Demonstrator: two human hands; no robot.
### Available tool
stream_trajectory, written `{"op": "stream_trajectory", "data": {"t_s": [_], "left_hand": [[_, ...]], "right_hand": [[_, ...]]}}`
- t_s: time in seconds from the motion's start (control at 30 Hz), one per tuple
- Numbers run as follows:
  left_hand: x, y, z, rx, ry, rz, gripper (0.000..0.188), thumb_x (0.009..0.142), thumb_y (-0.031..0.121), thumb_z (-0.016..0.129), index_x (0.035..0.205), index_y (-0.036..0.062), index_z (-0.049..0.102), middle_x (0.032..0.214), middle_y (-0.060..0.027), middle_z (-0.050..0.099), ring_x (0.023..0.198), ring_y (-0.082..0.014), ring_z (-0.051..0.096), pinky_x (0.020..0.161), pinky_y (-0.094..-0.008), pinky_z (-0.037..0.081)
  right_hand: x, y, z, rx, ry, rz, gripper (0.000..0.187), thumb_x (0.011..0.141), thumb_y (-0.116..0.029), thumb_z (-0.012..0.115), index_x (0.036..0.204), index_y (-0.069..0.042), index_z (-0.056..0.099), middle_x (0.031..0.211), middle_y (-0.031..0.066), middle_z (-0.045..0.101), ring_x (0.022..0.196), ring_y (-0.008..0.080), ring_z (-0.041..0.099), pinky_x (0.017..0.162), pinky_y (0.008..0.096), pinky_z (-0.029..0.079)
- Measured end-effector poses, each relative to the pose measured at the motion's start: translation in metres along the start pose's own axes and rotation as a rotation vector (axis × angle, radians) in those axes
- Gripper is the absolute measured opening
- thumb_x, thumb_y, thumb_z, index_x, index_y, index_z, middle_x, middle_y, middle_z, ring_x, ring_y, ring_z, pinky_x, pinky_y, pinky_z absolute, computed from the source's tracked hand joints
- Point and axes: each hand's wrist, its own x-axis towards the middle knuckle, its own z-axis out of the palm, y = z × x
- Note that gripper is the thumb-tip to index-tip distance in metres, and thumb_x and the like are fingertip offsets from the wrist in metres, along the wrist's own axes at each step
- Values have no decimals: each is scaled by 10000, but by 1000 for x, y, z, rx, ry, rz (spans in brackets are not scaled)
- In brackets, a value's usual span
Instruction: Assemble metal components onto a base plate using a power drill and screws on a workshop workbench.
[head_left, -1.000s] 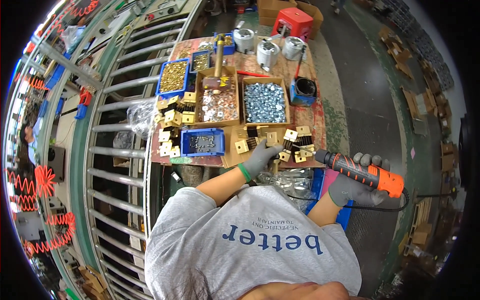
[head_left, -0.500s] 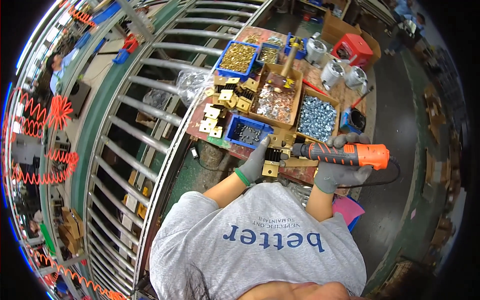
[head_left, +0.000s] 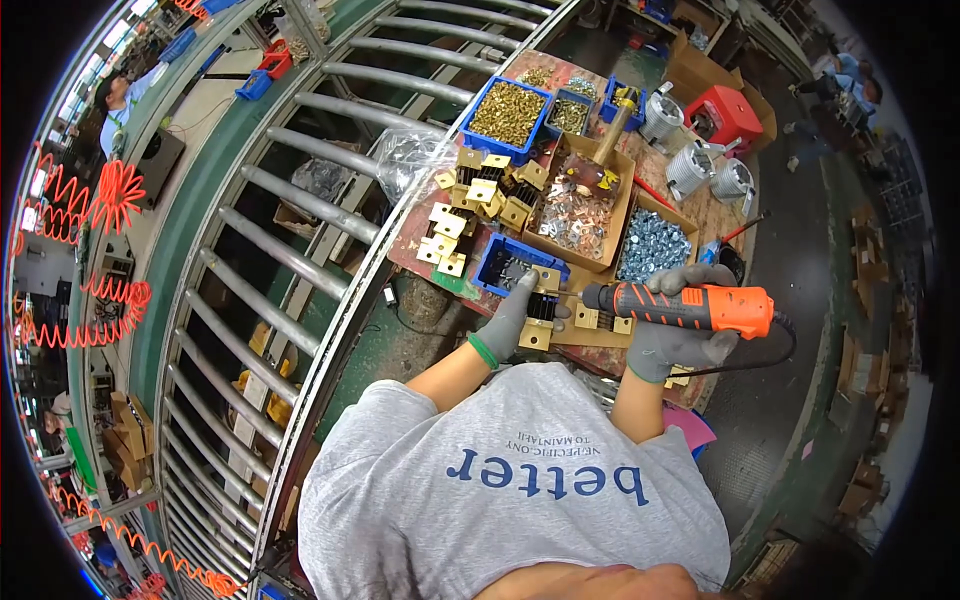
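My left hand (head_left: 508,318), in a grey glove with a green cuff, grips a small block with brass-coloured end plates and a black ribbed middle (head_left: 540,310). My right hand (head_left: 665,350), gloved alike, is wrapped round an orange and black power screwdriver (head_left: 690,306). The driver lies level, its thin bit pointing left at the block. Whether the bit touches a screw cannot be made out. Just beyond my left hand stands a blue bin (head_left: 490,262) with small dark screws. More brass-coloured pieces (head_left: 590,317) lie under the driver's nose.
Similar blocks (head_left: 484,192) are piled at the left of the bench. Behind are a blue bin of brass-coloured parts (head_left: 508,113), a carton of flat washers (head_left: 574,222) holding a mallet (head_left: 610,145), and a carton of zinc-coloured fasteners (head_left: 655,246). A roller conveyor (head_left: 300,262) runs along the left.
The bench and its bins have shifted a little rightward in the picture as the view turned. Both hands keep their holds on the block and the screwdriver, with the driver slightly further left.
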Motion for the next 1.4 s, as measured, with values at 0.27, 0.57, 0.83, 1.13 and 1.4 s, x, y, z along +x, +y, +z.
{"op": "stream_trajectory", "data": {"t_s": [0.27, 0.57, 0.83, 1.13, 1.4], "left_hand": [[10, 11, -14, 56, 17, 53, 444, 1010, 412, 327, 1214, 87, 551, 1008, -79, 667, 748, -172, 662, 634, -315, 582], [0, 25, -7, 178, 109, 64, 445, 1011, 391, 335, 1244, 69, 536, 1013, -70, 664, 789, -166, 674, 652, -313, 582], [12, 24, -13, 253, 212, 56, 451, 1006, 403, 354, 1207, 47, 545, 966, -97, 663, 742, -189, 667, 625, -323, 575], [12, 26, -20, 106, 344, 191, 417, 986, 419, 407, 1114, 72, 599, 922, -103, 672, 736, -197, 667, 631, -327, 574], [13, 27, -18, -12, 215, 103, 477, 970, 458, 399, 1190, 63, 551, 1028, -133, 662, 837, -233, 673, 696, -347, 579]], "right_hand": [[5, 17, -8, -36, -49, 20, 741, 772, -554, 704, 1187, 13, 469, 956, 189, 636, 795, 273, 663, 705, 429, 556], [16, 25, -3, -20, -116, 79, 716, 773, -543, 709, 1133, 41, 503, 940, 192, 638, 781, 270, 666, 713, 427, 563], [10, 40, 0, -38, -31, 83, 731, 762, -560, 713, 1134, 34, 506, 897, 180, 638, 757, 273, 663, 694, 416, 564], [1, 66, -15, -279, 132, -64, 751, 725, -634, 700, 1073, 0, 498, 830, 136, 623, 705, 237, 656, 628, 393, 567], [-5, 65, -16, -240, 138, -43, 735, 742, -625, 680, 1084, 1, 502, 820, 139, 634, 703, 247, 655, 663, 386, 563]]}}
